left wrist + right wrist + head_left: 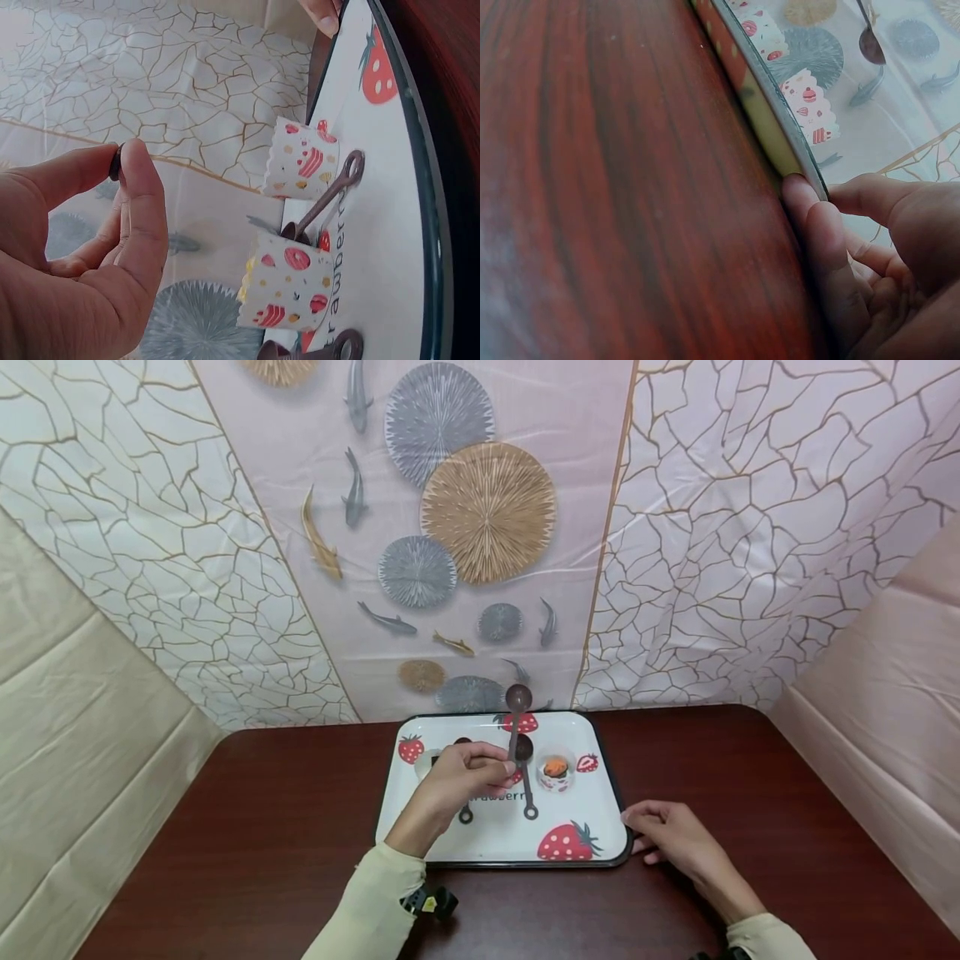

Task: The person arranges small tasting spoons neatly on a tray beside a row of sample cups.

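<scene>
My left hand (pixel 453 781) is raised over the tray and pinches a dark brown measuring spoon (pixel 518 697) by its handle, bowl up. In the left wrist view only the dark handle end (pixel 116 162) shows between thumb and finger. A second brown spoon (pixel 528 792) lies on the white strawberry-print tray (pixel 495 843). A third spoon (pixel 466 816) is partly hidden under the left hand. My right hand (pixel 675 839) grips the tray's right rim near the front corner; in the right wrist view, fingertips (pixel 801 196) touch the rim's side.
A printed paper cup (pixel 300 161) with orange contents stands on the tray's right side. Another paper cup (pixel 289 285) stands at the left, mostly covered by my hand in the head view. Around the tray is a dark wooden table (pixel 300 827), with a patterned cloth (pixel 487 635) behind it.
</scene>
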`<state>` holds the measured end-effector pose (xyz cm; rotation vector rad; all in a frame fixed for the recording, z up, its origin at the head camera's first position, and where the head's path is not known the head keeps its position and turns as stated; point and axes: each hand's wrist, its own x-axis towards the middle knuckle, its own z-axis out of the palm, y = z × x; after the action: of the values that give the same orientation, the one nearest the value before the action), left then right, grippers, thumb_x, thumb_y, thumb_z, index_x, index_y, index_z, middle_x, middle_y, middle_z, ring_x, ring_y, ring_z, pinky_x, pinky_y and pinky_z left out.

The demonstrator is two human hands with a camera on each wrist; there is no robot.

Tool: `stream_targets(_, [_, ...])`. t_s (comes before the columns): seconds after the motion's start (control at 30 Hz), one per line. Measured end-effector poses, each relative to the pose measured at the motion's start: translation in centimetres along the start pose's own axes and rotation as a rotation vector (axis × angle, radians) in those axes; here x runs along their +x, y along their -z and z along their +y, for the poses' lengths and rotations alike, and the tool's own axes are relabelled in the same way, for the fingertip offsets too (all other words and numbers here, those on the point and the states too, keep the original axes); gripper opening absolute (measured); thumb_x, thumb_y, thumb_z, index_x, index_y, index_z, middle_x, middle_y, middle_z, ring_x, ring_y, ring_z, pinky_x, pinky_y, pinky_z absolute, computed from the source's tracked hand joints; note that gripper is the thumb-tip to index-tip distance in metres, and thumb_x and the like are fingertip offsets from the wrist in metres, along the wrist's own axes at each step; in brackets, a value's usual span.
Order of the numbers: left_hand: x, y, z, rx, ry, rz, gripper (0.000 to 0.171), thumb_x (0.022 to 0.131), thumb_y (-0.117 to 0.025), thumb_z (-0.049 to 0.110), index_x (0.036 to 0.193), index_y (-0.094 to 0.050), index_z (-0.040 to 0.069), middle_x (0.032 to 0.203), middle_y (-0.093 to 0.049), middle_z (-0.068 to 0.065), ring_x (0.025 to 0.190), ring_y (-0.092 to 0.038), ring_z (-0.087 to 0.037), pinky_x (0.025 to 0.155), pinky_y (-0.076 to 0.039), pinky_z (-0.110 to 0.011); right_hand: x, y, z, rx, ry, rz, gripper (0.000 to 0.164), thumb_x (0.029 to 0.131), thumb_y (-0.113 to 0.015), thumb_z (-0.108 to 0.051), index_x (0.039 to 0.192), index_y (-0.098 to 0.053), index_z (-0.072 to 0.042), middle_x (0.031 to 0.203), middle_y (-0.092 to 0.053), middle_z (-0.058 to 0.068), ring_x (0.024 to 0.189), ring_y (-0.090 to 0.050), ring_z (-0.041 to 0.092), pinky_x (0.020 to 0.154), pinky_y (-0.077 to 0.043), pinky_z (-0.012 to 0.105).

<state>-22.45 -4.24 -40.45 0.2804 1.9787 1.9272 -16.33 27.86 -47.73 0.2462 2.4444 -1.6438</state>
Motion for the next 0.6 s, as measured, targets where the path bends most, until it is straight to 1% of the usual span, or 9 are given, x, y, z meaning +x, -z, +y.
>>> stream_targets(0.1, [0.1, -0.4, -0.1, 0.010, -0.011, -0.013, 0.027, 0.098, -0.072, 0.009, 0.120, -0.068, -0.008, 0.106, -0.077, -0.019, 0.085, -0.075, -0.013, 0.079, -0.065, -0.029, 0.0, 0.0, 0.0, -0.006, -0.003, 0.004, 0.029, 0.106, -0.059, -0.014, 0.118, -0.070, 0.010, 0.099, -0.074, 0.008, 0.075, -0.069, 0.018, 0.059, -0.061, 0.031])
stream_targets(0.2, [0.1, -0.7, -0.1, 0.008, -0.017, -0.022, 0.026, 0.098, -0.073, 0.009, 0.118, -0.068, -0.007, 0.102, -0.078, -0.015, 0.083, -0.074, -0.013, 0.078, -0.065, -0.029, 0.1, -0.1, 0.0, -0.007, -0.008, 0.003, 0.030, 0.106, -0.059, -0.015, 0.118, -0.070, 0.010, 0.099, -0.074, 0.008, 0.075, -0.069, 0.018, 0.059, -0.061, 0.031])
stream_targets(0.37, [0.1, -1.3, -0.2, -0.026, -0.009, -0.031, 0.024, 0.098, -0.073, 0.005, 0.116, -0.068, -0.008, 0.101, -0.077, -0.018, 0.079, -0.074, -0.012, 0.077, -0.065, -0.029, 0.2, 0.0, -0.1, -0.006, -0.010, 0.001, 0.030, 0.107, -0.060, -0.015, 0.119, -0.070, 0.010, 0.101, -0.074, 0.008, 0.076, -0.069, 0.018, 0.059, -0.061, 0.031])
stream_targets(0.47, [0.1, -1.7, -0.1, -0.043, -0.006, -0.025, 0.024, 0.097, -0.074, 0.004, 0.116, -0.068, -0.009, 0.099, -0.078, -0.017, 0.077, -0.074, -0.012, 0.075, -0.065, -0.028, 0.2, 0.0, -0.1, -0.006, -0.017, 0.004, 0.030, 0.106, -0.060, -0.016, 0.119, -0.071, 0.009, 0.102, -0.074, 0.009, 0.076, -0.069, 0.018, 0.059, -0.062, 0.031])
stream_targets(0.6, [0.1, -2.3, -0.2, -0.038, -0.002, -0.009, 0.025, 0.096, -0.076, 0.006, 0.116, -0.069, -0.007, 0.095, -0.078, -0.012, 0.076, -0.074, -0.012, 0.074, -0.065, -0.028, 0.0, 0.0, -0.1, -0.001, -0.015, 0.005, 0.030, 0.105, -0.061, -0.015, 0.119, -0.071, 0.009, 0.100, -0.074, 0.008, 0.075, -0.069, 0.018, 0.059, -0.062, 0.031])
